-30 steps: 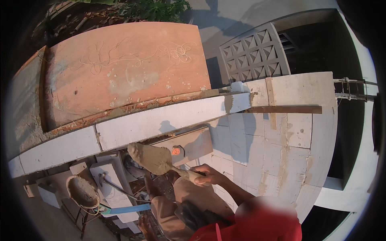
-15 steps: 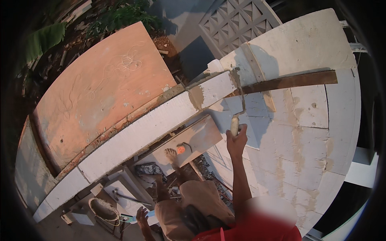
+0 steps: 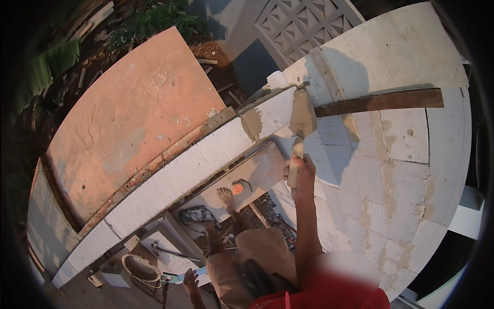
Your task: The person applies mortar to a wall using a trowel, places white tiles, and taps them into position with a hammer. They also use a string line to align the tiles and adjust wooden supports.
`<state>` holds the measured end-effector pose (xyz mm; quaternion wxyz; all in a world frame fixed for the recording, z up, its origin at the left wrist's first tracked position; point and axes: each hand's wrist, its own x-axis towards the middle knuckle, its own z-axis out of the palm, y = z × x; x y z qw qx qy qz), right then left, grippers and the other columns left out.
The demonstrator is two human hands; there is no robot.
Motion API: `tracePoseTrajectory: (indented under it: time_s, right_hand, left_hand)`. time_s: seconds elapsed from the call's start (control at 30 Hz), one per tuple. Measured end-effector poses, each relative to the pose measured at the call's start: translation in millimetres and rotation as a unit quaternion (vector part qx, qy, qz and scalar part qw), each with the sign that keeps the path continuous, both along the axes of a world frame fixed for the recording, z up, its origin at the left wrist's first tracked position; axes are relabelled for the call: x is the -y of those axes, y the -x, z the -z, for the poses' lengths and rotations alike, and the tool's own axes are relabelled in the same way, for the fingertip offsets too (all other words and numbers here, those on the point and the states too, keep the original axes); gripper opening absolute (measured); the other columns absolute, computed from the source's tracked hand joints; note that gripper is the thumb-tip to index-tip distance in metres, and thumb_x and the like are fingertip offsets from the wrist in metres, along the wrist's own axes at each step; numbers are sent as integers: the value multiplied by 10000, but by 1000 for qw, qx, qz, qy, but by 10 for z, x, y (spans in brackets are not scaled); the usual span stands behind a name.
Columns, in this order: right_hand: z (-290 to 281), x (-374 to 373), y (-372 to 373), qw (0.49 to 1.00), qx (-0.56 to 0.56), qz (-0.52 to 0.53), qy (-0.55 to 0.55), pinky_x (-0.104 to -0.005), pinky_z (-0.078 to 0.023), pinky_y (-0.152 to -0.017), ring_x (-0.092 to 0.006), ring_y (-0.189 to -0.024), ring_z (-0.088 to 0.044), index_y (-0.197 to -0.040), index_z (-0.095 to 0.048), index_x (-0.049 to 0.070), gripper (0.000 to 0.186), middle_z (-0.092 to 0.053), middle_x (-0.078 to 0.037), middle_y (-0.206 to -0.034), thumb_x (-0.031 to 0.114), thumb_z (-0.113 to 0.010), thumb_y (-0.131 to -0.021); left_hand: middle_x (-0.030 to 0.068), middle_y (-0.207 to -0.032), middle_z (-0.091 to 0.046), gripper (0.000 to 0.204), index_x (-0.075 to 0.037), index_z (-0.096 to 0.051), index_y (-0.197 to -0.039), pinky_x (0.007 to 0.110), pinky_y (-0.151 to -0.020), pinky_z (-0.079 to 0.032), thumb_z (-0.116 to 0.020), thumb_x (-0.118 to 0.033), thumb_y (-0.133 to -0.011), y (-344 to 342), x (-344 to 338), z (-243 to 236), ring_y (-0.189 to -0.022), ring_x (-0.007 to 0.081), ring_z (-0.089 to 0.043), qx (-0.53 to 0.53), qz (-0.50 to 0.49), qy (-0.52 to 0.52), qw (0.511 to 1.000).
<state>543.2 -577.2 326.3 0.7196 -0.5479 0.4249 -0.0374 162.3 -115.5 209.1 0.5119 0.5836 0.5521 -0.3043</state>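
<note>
My right hand (image 3: 304, 171) grips the handle of a trowel (image 3: 303, 116). Its mortar-coloured blade is at the right end of a long white block course (image 3: 170, 180), against the joint beside a dark timber strip (image 3: 381, 99). A patch of grey mortar (image 3: 251, 125) lies on the course just left of it. My left hand (image 3: 191, 282), low in the picture, has its fingers loosely apart with nothing visible in them, near a blue-bladed saw (image 3: 201, 274).
A salmon-coloured board (image 3: 118, 123) with tangled string lies beyond the course. A white block wall (image 3: 401, 185) stands at right. Below are a plank (image 3: 267, 165) with an orange object (image 3: 237, 189), my bare foot on it, a bucket (image 3: 125, 260) and a hammer-like tool (image 3: 170, 251).
The trowel has swung up and right from over the lower boards to the end of the white course, its blade turned upright in the picture. The view has rotated and shifted.
</note>
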Motion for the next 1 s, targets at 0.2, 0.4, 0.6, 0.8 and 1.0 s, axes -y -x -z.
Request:
tracePoseTrajectory:
  time_s: [0.2,0.4,0.6,0.8,1.0]
  right_hand:
    - [-25,-125,-151,981,47,106,-155,-248,-406,-491,-113,-620,-522,-1066,-516,97,254,-575,-46,-861,309,-613,-965]
    - [78,-13,-280,982,54,83,-158,-262,-416,-479,-127,-603,-530,-1059,-551,101,240,-574,-43,-849,313,-612,-965]
    - [286,-139,-405,953,119,156,-230,-274,-421,-470,-182,-599,-540,-1082,-571,102,234,-577,-73,-850,304,-612,-969]
    - [290,-343,-351,901,220,181,-329,-287,-478,-473,-197,-632,-567,-1098,-567,88,217,-582,-95,-873,279,-579,-996]
    - [68,-434,-206,905,243,109,-331,-283,-527,-482,-177,-604,-591,-1082,-577,80,230,-581,-93,-865,298,-566,-1011]
  left_hand:
    - [109,-1220,-665,525,-112,-569,-1382,457,-921,-444,-562,-434,-967,-53,-5,-65,-1095,258,-623,6,4,-12,1000]
    - [129,-1248,-657,558,-74,-556,-1397,444,-920,-440,-581,-431,-969,-98,-50,-88,-1112,287,-620,-11,-6,-15,1000]
    - [126,-1218,-667,549,-82,-573,-1368,442,-912,-443,-586,-450,-961,-90,6,-174,-1100,279,-626,51,4,3,999]
    - [116,-1199,-674,523,-82,-575,-1358,427,-905,-446,-573,-423,-962,-173,106,-111,-1071,268,-636,14,-17,-6,1000]
    - [113,-1204,-673,511,-87,-576,-1361,422,-903,-444,-578,-408,-964,-196,125,-84,-1053,256,-635,13,-18,1,1000]
